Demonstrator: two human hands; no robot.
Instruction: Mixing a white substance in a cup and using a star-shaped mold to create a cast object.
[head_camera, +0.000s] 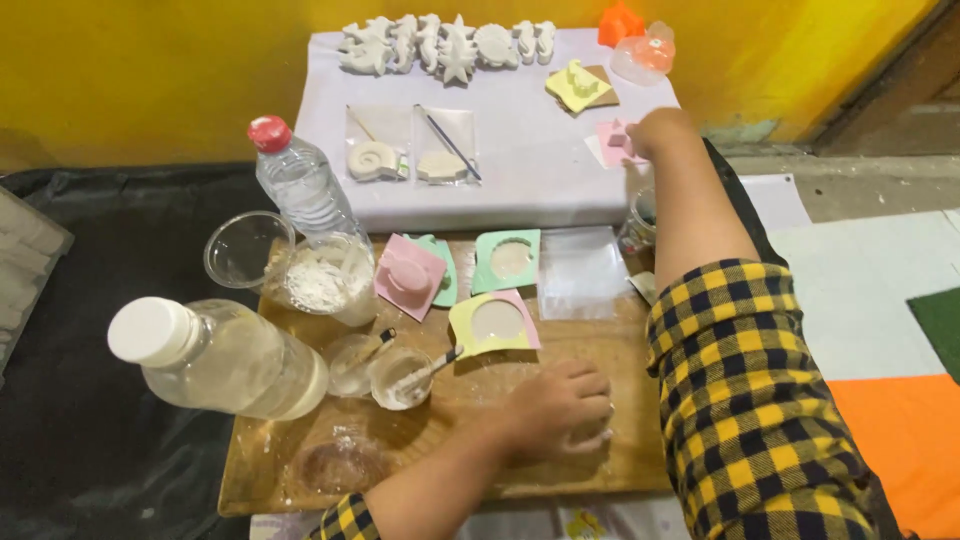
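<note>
Large clear bottle (215, 358) with white cap lies on its side at near left, partly on the wooden board (450, 470); a second bottle (300, 185), red cap, stands upright behind it, out of the working area. Cup of white powder (325, 280) sits beside the small mixing cups (400, 378), close for scooping. Filled moulds, pink (408, 275), green (507, 260) and yellow (492, 323), lie flat mid-board, level so contents stay in. Left hand (555, 410) rests palm down on the board, fingers curled, possibly over something small; cannot tell. Right hand (650, 133) reaches far right to the pink mould (612, 142) on the white surface (540, 175), fingers closed on its edge.
</note>
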